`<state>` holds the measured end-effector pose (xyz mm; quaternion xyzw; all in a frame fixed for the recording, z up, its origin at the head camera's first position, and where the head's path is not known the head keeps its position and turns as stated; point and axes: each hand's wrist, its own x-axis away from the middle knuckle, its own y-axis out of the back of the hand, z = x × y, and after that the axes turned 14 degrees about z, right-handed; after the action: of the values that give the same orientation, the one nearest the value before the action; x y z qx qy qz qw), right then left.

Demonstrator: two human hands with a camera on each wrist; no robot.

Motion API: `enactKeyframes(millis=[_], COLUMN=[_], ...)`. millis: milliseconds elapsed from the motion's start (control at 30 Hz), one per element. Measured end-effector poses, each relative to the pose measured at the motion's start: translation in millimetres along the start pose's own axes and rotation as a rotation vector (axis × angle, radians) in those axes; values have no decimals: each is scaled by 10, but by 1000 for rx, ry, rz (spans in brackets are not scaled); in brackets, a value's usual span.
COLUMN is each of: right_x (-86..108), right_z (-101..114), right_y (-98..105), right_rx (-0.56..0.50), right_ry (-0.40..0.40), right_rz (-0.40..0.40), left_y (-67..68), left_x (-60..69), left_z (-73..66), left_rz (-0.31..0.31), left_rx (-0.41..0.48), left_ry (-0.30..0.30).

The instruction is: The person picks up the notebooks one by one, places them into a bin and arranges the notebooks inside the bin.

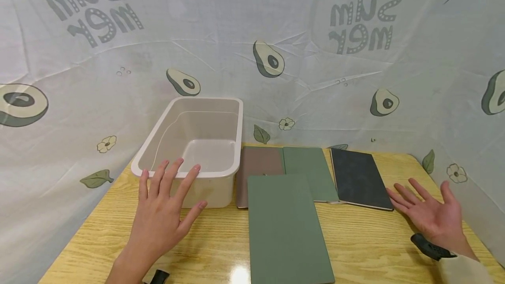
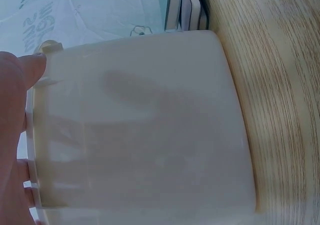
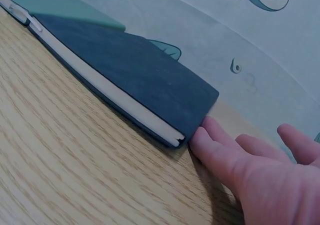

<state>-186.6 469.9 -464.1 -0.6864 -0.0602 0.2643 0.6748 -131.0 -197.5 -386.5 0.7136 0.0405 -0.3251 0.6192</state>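
Observation:
A pale beige plastic bin (image 1: 209,192) stands at the left of the wooden table. My left hand (image 1: 159,218) is spread at its near rim, fingers reaching over the edge; in the left wrist view the thumb (image 2: 34,67) lies at the rim. On the far right lies a black notebook (image 1: 360,179). Palm up, my right hand (image 1: 434,216) has its fingertips by the notebook's right edge, and the right wrist view shows them touching its corner. Between bin and black notebook lie a large green notebook (image 1: 288,231), a smaller green one (image 1: 309,170) and a brown one (image 1: 260,161).
A white cloth (image 1: 221,21) printed with avocados hangs behind and beside the table. The wooden tabletop (image 1: 367,244) shows in front of the black notebook. The large green notebook partly overlaps the brown and smaller green ones.

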Motion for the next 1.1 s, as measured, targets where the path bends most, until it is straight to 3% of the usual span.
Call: enactKeyframes(millis=[100, 233, 300, 433, 567, 867, 1100], right_x=[-8, -63, -116, -229, -325, -452, -502], right_z=[-2, -12, -40, -136, -222, -280, -276], right_y=[10, -10, -38, -93, -105, -79, -92], right_rx=[17, 79, 163, 379, 506, 547, 593], right_ry=[-16, -130, -185, -218, -208, -160, -160], right_rz=[-5, 19, 5, -143, -318, -577, -620], left_y=[3, 7, 6, 4, 3, -3, -10], left_x=[1, 4, 5, 5, 3, 4, 7], left_z=[0, 1, 2, 4, -1, -16, -5], left_rz=[3, 3, 3, 1, 1, 4, -3], left_rx=[2, 2, 2, 4, 8, 15, 10], left_ry=[0, -1, -1, -1, -4, -5, -4])
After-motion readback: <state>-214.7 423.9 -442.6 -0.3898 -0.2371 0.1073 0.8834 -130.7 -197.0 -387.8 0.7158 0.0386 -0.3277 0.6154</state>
